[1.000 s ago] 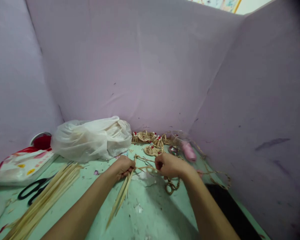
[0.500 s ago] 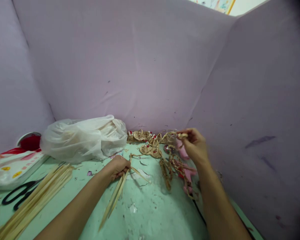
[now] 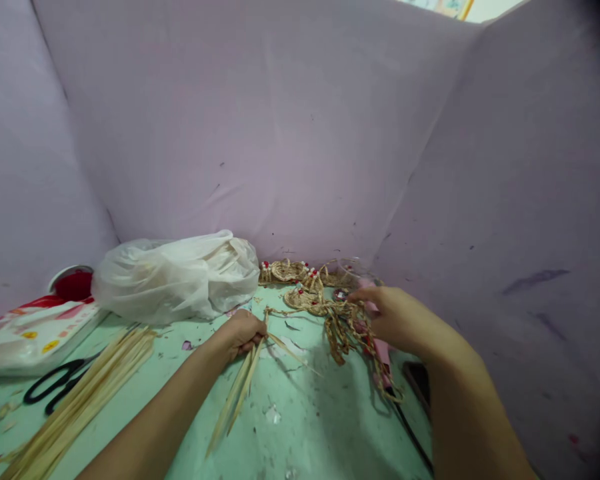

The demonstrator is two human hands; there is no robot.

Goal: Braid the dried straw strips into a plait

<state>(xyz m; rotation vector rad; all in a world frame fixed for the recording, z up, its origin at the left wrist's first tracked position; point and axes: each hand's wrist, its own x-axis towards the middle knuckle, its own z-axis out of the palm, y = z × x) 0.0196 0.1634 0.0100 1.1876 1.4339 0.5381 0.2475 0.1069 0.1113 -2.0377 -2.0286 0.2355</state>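
My left hand (image 3: pixel 245 331) is closed on the lower end of a braided straw cord (image 3: pixel 280 311), with loose pale straw strands (image 3: pixel 235 390) hanging below the fist. The cord runs right over the green tabletop into a tangled heap of braid (image 3: pixel 343 333). My right hand (image 3: pixel 403 320) is low over that heap, its fingers stretched left and touching or just above the braid; the thumb is hidden. Under this hand lies a pink glue gun (image 3: pixel 381 353), partly covered by braid. Behind the heap sit coiled straw pieces (image 3: pixel 305 298) with red and white beads.
A white plastic bag (image 3: pixel 175 277) rests against the lilac back wall. At the left are a red-and-white packet (image 3: pixel 35 337), black-handled scissors (image 3: pixel 55 383) and a straw bundle (image 3: pixel 87 400). A black cable (image 3: pixel 411 427) trails from the glue gun, beside a dark flat object (image 3: pixel 417 380).
My right hand has come down from above the heap, and the pale braid it pinched no longer shows between its fingers. My left hand keeps its grip on the cord.
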